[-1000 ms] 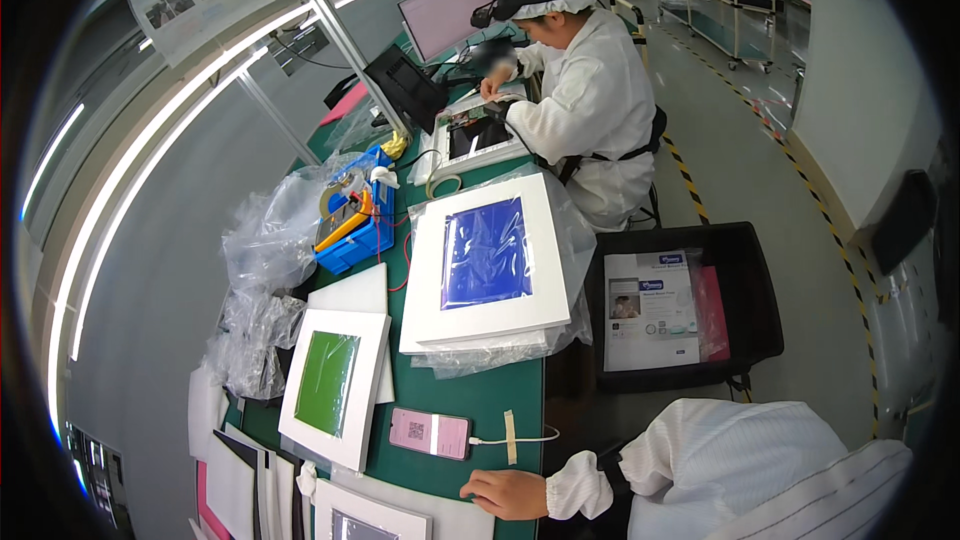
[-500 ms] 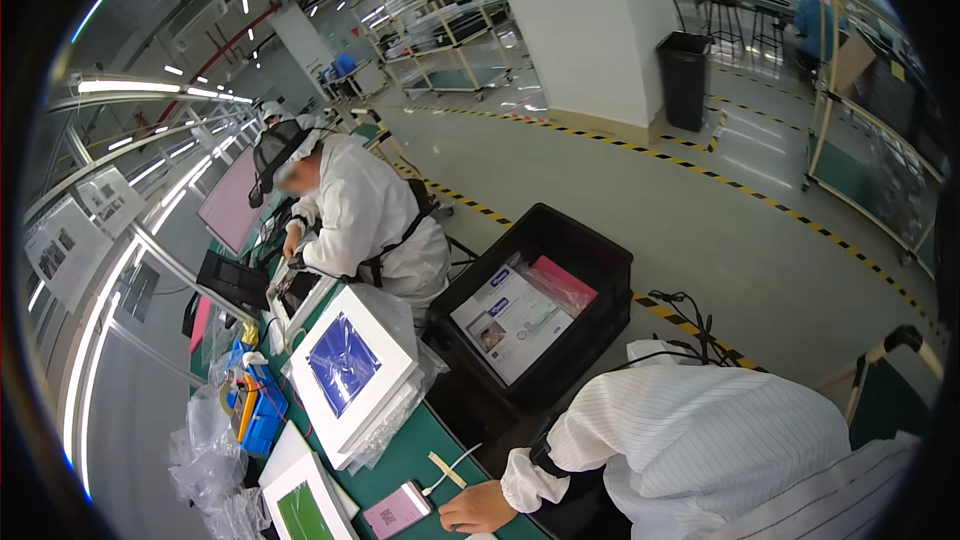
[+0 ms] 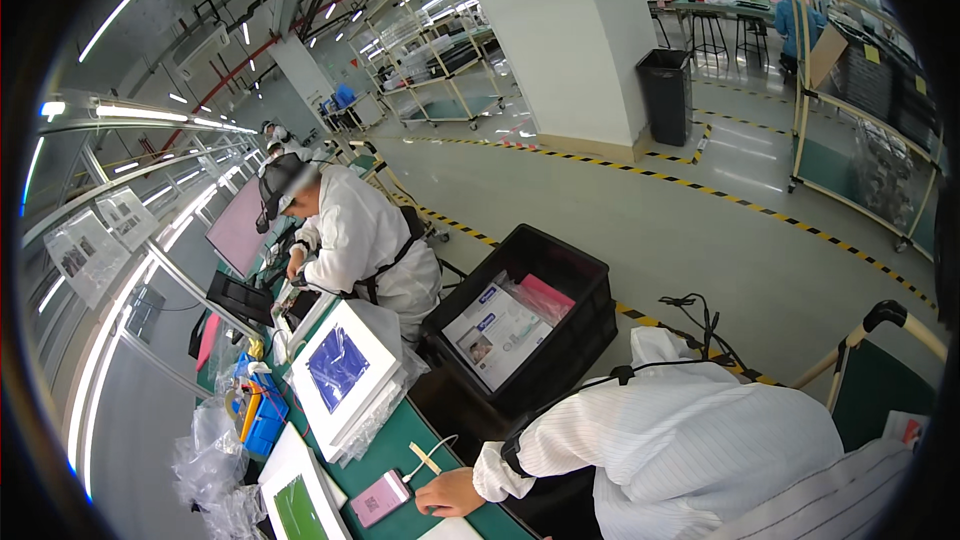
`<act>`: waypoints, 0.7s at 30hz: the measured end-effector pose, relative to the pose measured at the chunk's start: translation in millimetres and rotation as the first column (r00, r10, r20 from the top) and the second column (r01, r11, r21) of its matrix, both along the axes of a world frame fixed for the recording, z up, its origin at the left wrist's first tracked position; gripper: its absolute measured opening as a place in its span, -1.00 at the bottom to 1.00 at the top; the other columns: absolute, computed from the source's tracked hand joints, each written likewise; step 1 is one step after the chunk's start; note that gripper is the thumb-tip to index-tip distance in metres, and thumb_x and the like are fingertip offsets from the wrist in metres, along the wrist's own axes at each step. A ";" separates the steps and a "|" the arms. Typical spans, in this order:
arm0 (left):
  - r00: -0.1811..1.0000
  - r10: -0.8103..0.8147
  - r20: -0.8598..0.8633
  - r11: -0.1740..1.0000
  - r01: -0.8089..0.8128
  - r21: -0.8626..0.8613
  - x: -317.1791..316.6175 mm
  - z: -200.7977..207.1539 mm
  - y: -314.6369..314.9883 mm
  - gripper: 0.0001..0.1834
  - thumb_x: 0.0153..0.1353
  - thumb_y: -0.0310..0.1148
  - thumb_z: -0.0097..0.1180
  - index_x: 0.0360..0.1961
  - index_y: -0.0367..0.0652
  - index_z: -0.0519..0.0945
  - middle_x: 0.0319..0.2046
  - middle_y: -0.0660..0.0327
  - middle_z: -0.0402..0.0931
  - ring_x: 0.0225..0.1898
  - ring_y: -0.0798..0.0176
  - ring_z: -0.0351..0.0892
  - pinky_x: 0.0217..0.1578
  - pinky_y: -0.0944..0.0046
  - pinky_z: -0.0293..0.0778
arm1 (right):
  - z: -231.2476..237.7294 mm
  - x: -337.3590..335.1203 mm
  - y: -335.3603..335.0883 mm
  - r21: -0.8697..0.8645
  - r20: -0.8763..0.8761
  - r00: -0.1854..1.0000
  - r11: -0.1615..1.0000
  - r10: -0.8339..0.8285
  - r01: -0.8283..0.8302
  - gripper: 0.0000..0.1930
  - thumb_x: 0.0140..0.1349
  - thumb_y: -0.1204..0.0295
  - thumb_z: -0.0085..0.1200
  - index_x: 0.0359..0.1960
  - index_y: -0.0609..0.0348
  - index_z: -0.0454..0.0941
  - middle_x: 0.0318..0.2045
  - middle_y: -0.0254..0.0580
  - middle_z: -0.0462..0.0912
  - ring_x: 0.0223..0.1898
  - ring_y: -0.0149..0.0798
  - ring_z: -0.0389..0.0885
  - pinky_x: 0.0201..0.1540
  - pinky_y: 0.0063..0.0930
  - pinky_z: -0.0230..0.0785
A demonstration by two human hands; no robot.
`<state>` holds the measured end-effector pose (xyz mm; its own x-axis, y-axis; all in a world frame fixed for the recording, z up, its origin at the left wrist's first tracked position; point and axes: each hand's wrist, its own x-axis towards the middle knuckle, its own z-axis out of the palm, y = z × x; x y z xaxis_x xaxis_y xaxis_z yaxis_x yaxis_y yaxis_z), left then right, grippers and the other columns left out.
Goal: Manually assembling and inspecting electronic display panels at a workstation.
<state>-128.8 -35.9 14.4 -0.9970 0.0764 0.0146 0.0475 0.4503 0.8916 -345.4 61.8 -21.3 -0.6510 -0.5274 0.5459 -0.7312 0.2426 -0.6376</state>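
Observation:
My right hand (image 3: pixel 449 493) rests palm down on the green table (image 3: pixel 408 431), its fingers loosely bent and holding nothing that I can see. Just left of the fingertips lies a flat pink device (image 3: pixel 381 499) with a white cable (image 3: pixel 440 448) plugged into its end. A strip of tan tape (image 3: pixel 424 458) crosses that cable. Below the hand, a white flat piece (image 3: pixel 455 529) is cut off by the picture's lower edge. A white-framed panel with a green middle (image 3: pixel 297 509) lies left of the device. My left hand is out of view.
A stack of white-framed panels with a blue face (image 3: pixel 338 368) lies on plastic wrap further along. A blue bin (image 3: pixel 266 420) holds tools. A black crate (image 3: pixel 585 345) with printed sheets stands beside the table. A co-worker in white (image 3: pixel 365 240) works at the far end.
The view has tilted and shifted slightly, showing more of the white piece below my right hand. That hand stays beside the pink device, resting on the table.

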 end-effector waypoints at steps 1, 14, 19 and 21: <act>0.998 0.010 0.055 1.000 -0.010 0.005 0.2 -0.5 1.1 -0.85 0.22 -0.46 0.04 -0.22 -0.17 0.60 -0.26 0.10 0.59 -0.23 0.19 0.57 -0.20 0.35 0.44 | 0.1 0.6 0.2 0.002 -0.001 1.000 1.000 -0.001 0.001 -0.84 0.02 0.52 -0.03 -0.33 0.19 0.35 -0.36 -0.12 0.45 -0.36 0.00 0.50 -0.31 -0.21 0.35; 0.995 -0.103 -0.005 0.953 0.100 0.284 -0.9 -15.9 -7.9 -0.84 0.22 -0.50 0.03 -0.20 -0.25 0.59 -0.20 0.14 0.59 -0.21 0.29 0.55 -0.17 0.37 0.44 | -3.6 1.7 0.1 0.031 -0.034 0.999 0.999 -0.008 0.009 -0.91 0.04 0.51 -0.04 -0.38 0.16 0.37 -0.43 -0.16 0.44 -0.35 -0.04 0.50 -0.31 -0.23 0.34; 0.989 -0.129 0.068 0.952 0.104 0.288 -0.7 -11.3 -8.8 -0.83 0.22 -0.50 0.02 -0.18 -0.24 0.58 -0.20 0.15 0.59 -0.18 0.29 0.55 -0.16 0.38 0.44 | -6.3 -1.6 0.1 0.013 -0.019 1.000 1.000 -0.014 0.014 -0.91 0.02 0.52 -0.04 -0.41 0.17 0.37 -0.44 -0.16 0.45 -0.38 -0.03 0.50 -0.33 -0.23 0.34; 0.996 -0.078 0.049 0.975 0.066 0.212 1.7 9.1 10.0 -0.83 0.22 -0.50 0.02 -0.18 -0.24 0.58 -0.20 0.14 0.59 -0.18 0.28 0.55 -0.16 0.37 0.44 | -8.4 -3.6 2.7 -0.001 -0.008 1.000 1.000 -0.014 0.014 -0.91 0.01 0.53 -0.04 -0.41 0.17 0.38 -0.45 -0.15 0.46 -0.39 -0.03 0.51 -0.33 -0.24 0.34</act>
